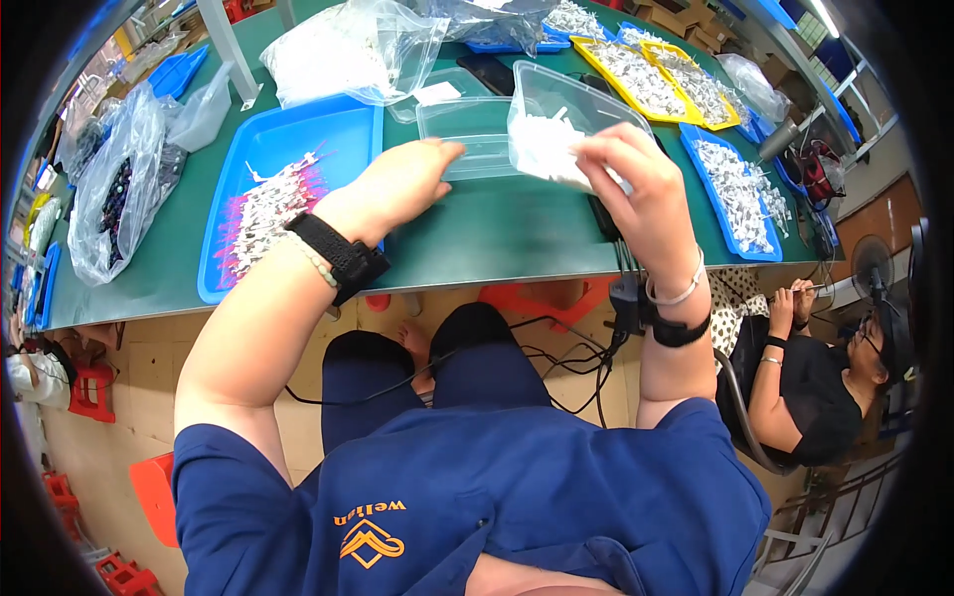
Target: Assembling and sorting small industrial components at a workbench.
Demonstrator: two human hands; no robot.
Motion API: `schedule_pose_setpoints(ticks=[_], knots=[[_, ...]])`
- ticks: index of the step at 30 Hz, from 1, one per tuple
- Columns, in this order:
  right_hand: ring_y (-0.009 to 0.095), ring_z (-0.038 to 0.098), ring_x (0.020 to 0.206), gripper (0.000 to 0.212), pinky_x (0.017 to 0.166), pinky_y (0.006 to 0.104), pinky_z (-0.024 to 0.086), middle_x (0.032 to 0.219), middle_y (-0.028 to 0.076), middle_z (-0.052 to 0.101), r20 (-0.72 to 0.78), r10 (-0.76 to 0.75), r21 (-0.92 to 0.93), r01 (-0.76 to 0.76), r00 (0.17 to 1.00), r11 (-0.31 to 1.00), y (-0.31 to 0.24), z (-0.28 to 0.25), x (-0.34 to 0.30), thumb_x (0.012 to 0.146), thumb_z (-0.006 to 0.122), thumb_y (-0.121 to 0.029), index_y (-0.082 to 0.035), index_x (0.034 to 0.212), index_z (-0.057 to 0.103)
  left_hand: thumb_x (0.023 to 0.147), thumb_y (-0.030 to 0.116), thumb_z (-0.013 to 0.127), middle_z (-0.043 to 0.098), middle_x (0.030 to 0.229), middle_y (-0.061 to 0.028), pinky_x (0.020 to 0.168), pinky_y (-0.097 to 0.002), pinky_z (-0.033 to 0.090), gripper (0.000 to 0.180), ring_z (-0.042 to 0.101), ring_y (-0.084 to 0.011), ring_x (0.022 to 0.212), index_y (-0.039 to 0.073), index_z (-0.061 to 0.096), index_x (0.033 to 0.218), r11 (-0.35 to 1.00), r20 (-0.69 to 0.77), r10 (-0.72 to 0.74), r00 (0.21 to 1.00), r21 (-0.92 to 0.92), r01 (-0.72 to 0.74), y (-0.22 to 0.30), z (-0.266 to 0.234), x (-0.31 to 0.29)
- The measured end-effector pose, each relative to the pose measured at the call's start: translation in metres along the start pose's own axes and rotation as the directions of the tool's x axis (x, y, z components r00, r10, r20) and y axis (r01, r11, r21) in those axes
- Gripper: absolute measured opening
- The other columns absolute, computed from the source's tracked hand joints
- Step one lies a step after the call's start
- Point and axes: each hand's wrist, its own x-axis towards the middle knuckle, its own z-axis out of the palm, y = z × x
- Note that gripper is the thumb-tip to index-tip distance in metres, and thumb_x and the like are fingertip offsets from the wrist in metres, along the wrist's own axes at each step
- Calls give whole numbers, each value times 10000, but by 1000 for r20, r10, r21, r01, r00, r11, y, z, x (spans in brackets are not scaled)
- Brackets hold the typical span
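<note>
My left hand [405, 184] is bent over the table between the blue tray and the clear boxes. Its fingers curl inward; anything in them is hidden. My right hand [641, 184] is at the near edge of a clear plastic box [581, 91], its fingertips pinched together over small white pieces [545, 144]. What the pinch holds is too small to make out. Left of my left hand lies a blue tray [348, 114] with rows of white pieces on thin pink sticks [273, 214]. A flat clear container [475, 149] sits between my hands.
A large bag of white pieces [343, 50] stands behind the blue tray. Yellow trays [686, 114] and a blue tray of white parts [730, 194] are at the right. A clear bag [124, 189] lies far left. Cables [596, 368] hang below; a person [805, 387] sits at right.
</note>
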Motion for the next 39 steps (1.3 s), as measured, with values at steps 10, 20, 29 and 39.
schedule_pose_setpoints(ticks=[10,20,29,39], knots=[[280,592,830,133,720,356,486,859,91,598,-41,-78,-50,76,996,996,9,19,14,811,676,-28,-43,944,677,854,70,591,686,912,-205,796,-445,523,173,653,-379,885,4,695,975,973,120,-208,971,128,192,21,-26,-30],[262,597,812,210,698,351,484,867,82,621,79,-18,29,16,997,999,-29,6,-37,774,687,13,-67,968,690,863,89,566,680,890,-216,786,-451,523,198,654,-386,873,19,690,1000,976,80,-202,976,106,193,0,-22,-5],[198,630,809,180,705,270,502,918,94,626,-126,87,-66,-96,988,993,-7,-3,-16,842,669,43,-35,1000,704,832,59,640,604,1193,-187,829,-435,527,399,632,-380,977,43,576,1226,987,153,-157,976,48,151,54,-35,-53],[262,621,804,125,715,320,500,874,92,631,-146,-29,-57,21,989,998,9,39,31,850,677,-45,-56,970,705,891,46,568,588,866,-113,717,-429,496,278,616,-328,813,88,600,1164,995,-55,-93,994,37,95,66,-24,-74]])
